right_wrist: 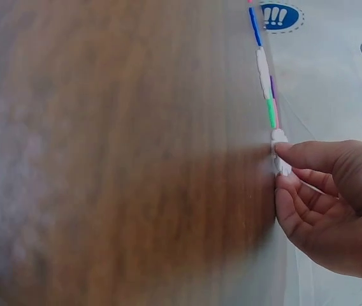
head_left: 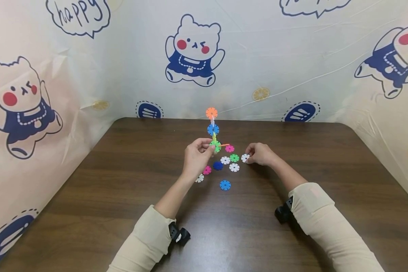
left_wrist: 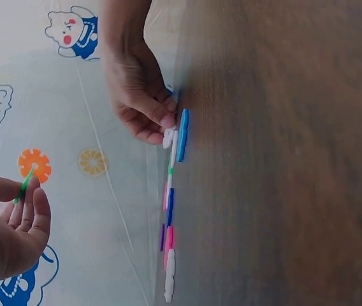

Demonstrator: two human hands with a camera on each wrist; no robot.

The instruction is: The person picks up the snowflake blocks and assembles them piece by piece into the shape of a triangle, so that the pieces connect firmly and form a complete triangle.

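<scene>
A short chain of notched plastic snowflake discs stands upright above my left hand point(head_left: 198, 155), which pinches the green disc point(head_left: 215, 146) at its lower end. Above that come a yellow disc point(head_left: 214, 136) seen edge-on, a blue disc point(head_left: 213, 129), a narrow white one point(head_left: 212, 121) and an orange disc point(head_left: 211, 113) on top. The thumb and fingers of my right hand point(head_left: 261, 155) pinch a white disc point(head_left: 245, 158) at the right end of the loose discs. In the right wrist view this white disc point(right_wrist: 281, 153) is low at the tabletop.
Several loose discs lie on the brown wooden table point(head_left: 122, 181) between the hands, among them a green disc point(head_left: 234, 158), a dark blue disc point(head_left: 218, 166) and a pink disc point(head_left: 207, 170). A lighter blue disc point(head_left: 225, 185) lies nearer. Behind the table hangs a printed cloth point(head_left: 122, 56).
</scene>
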